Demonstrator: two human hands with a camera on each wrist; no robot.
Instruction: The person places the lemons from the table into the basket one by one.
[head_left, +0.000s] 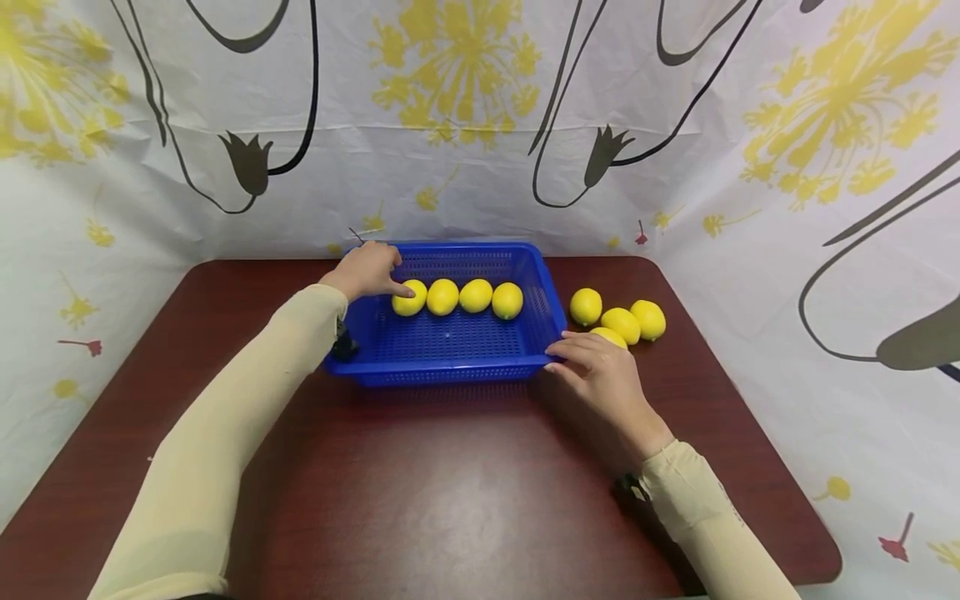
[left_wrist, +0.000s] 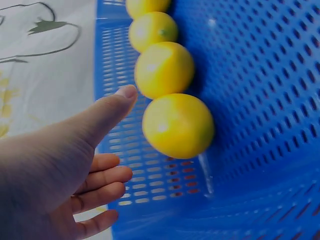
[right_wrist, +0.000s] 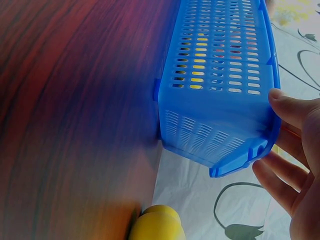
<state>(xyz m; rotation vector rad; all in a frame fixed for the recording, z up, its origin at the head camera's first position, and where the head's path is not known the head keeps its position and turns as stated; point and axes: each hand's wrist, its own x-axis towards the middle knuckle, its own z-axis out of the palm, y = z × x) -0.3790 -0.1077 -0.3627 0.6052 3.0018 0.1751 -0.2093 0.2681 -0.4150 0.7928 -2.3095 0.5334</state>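
A blue plastic basket (head_left: 450,364) with slotted sides stands on the table. Several yellow lemons (head_left: 476,296) lie in a row along its far wall. At the basket's far left is my left hand (head_left: 365,271), its thumb stretched out close to the leftmost lemon (left_wrist: 177,126); the fingers are loosely extended and grasp nothing in the left wrist view. My right hand (head_left: 600,379) grips the near right corner of the basket's rim (right_wrist: 274,117), thumb on one side and fingers on the other. Part of one loose lemon (head_left: 609,336) is hidden behind this hand.
More lemons (head_left: 620,325) are grouped on the dark red-brown table (head_left: 420,483) to the right of the basket. A white cloth with yellow flowers (head_left: 457,67) hangs behind the table and along its sides.
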